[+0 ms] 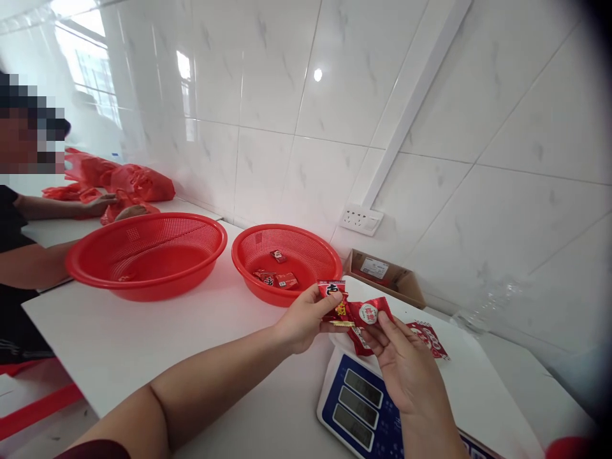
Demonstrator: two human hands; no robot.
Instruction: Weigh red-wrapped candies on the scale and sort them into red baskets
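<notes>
In my left hand (306, 319) is a small red snack packet (333, 299) with black and yellow print, pinched under the thumb. My right hand (401, 363) grips another red packet (369, 313) bearing a round white label, and its edge meets the first one. A further red piece (361, 342) shows below them, partly hidden by the fingers. Both hands are over the near part of a digital scale (342, 382) with a blue panel. Beyond my right hand, a red and white packet (429, 340) lies on the scale's white plate (471, 366).
A red perforated basket (241, 264) holding several small packets stands beside the scale. Left of it is a larger red basket (143, 290). An open cardboard box (406, 290) sits by the wall, below a socket (361, 220). Another person's hands (102, 205) touch red plastic bags (143, 182).
</notes>
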